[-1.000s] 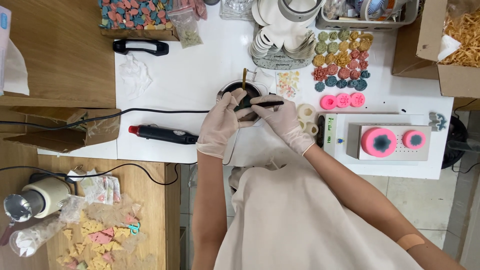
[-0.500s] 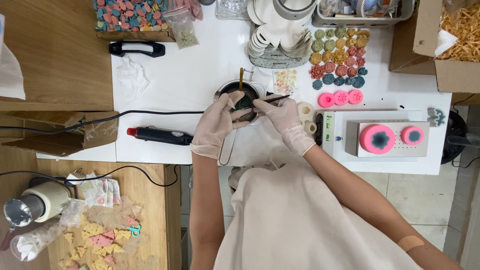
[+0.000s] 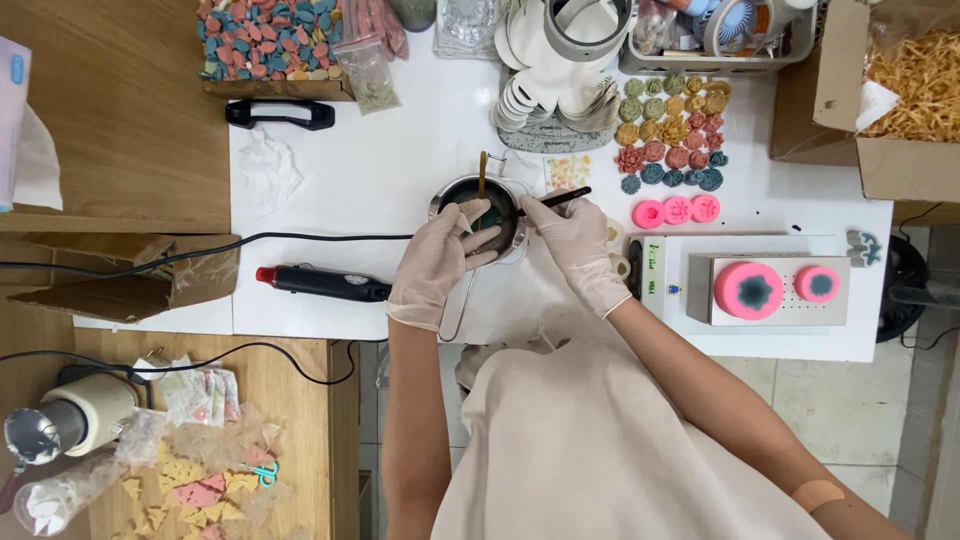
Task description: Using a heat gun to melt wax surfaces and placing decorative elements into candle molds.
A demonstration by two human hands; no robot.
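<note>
Left of centre on the white table (image 3: 400, 180), a black heat gun with a red tip (image 3: 322, 283) lies idle. The gloved left hand (image 3: 437, 262) clasps the small metal melting pot (image 3: 487, 208), fingers closed on it. Just right, the gloved right hand (image 3: 578, 250) pinches a thin black stick (image 3: 565, 200), working the pot's dark contents; this looks like stirring, needing a steady hold.

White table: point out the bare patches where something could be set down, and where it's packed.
On the white table, bare room lies between the crumpled tissue and the small metal pot, above the heat gun. A narrower strip runs below the white block with pink moulds. It is crowded on the table's right side, around the flower-shaped pieces and stacked white discs.
</note>
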